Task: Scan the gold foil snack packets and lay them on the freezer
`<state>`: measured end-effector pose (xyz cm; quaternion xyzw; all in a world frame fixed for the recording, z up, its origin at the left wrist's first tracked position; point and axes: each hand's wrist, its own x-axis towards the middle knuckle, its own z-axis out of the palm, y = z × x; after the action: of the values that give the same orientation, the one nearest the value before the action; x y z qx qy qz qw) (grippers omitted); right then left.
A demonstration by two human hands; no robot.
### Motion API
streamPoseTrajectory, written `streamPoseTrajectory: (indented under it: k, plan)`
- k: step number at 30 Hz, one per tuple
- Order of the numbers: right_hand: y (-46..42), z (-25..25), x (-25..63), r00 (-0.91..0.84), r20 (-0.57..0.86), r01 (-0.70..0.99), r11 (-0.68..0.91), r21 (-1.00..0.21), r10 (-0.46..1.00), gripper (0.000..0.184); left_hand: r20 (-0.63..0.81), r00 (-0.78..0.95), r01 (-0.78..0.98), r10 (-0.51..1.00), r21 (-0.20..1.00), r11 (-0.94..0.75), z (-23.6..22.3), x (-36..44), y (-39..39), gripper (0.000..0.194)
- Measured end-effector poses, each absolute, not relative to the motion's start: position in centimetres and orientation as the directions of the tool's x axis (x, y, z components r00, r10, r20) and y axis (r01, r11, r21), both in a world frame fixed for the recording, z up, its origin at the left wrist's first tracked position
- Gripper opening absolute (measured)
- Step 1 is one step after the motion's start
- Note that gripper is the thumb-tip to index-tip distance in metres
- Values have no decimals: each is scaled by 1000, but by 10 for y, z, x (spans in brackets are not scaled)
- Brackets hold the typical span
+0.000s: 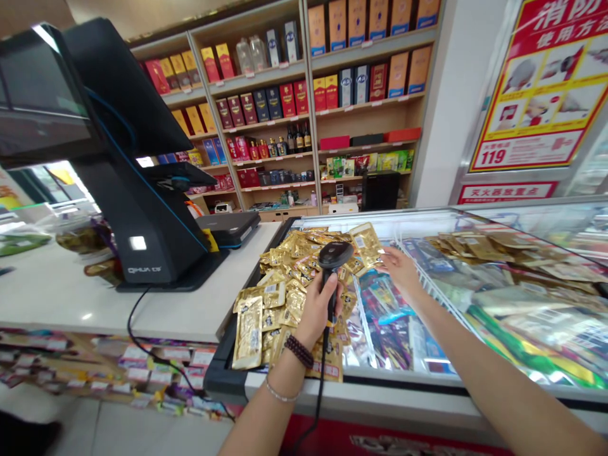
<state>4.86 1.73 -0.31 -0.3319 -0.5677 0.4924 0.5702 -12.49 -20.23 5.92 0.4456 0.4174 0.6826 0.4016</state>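
Observation:
My left hand [317, 310] is closed round the handle of a black barcode scanner [334, 258], whose head points away over a heap of gold snack packets [285, 297] lying on the glass lid of a chest freezer [427, 373]. The scanner's cable hangs down past my wrist. My right hand [400, 269] reaches forward to the far side of the heap, fingers pinched on the edge of one gold packet [367, 242].
A black point-of-sale terminal [137, 209] stands on the white counter [61, 291] at left, its cable trailing down. More gold packets [479, 247] lie further right on the freezer lid. Shelves of boxed bottles [285, 101] fill the back wall. A red fire-safety poster [546, 82] hangs at right.

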Motion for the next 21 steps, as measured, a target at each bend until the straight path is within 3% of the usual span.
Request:
streamPoseTrajectory:
  k: [13, 21]
  plan:
    - [21, -6, 46, -140, 378, -93, 367, -925, 915, 48, 267, -234, -161, 935, 938, -308, 58, -125, -201, 72]
    - [38, -11, 60, -14, 194, -241, 185, -953, 981, 26, 224, -284, -178, 932, 943, -281, 60, -124, -204, 77]
